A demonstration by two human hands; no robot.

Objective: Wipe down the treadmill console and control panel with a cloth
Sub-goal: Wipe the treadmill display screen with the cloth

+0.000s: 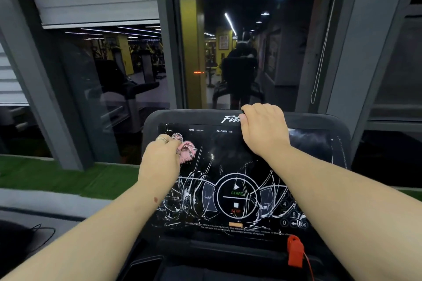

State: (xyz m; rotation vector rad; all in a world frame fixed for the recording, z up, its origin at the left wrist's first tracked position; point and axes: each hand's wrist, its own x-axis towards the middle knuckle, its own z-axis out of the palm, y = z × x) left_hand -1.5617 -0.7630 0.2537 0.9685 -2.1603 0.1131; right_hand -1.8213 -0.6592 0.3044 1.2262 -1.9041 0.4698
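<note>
Red safety clip (pixel 295 254), cracked console (pixel 228 166), dark gym window (pixel 239 40).

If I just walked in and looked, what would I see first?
Probably the white scribbly streaks all over the black treadmill console, thickest around the round START and STOP button in the lower middle. Next, the pink cloth bunched in the left hand at the screen's upper left, while the right hand grips the console's top edge. A bright orange-red safety clip stands out at the bottom right.
</note>
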